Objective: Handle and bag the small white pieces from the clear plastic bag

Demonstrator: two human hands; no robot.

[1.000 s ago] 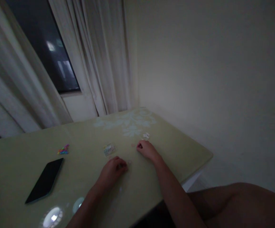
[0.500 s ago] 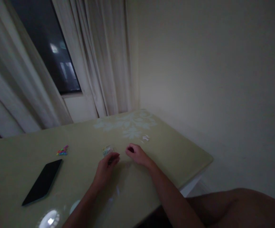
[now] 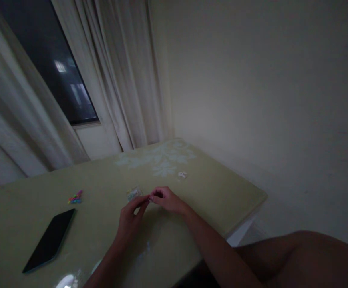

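My left hand [image 3: 132,212] and my right hand [image 3: 167,199] meet fingertip to fingertip just above the table. Both are closed in a pinch. Whatever lies between the fingertips is too small and dark to make out. Just behind my left fingers lies a small clear packet [image 3: 134,193] with pale, greenish bits in it, partly covered by the hand. Beyond my right hand is a little cluster of white pieces [image 3: 182,175].
A pile of small coloured pieces [image 3: 75,197] lies to the left, with a black tablet [image 3: 50,241] in front of it. The greenish table [image 3: 101,180] ends at a right-hand edge near the wall [image 3: 236,100]. Curtains [image 3: 125,80] hang behind.
My right hand has moved left and now meets my left hand, where there was a gap before. The left fingers have drawn together into a pinch. The whole view has shifted slightly.
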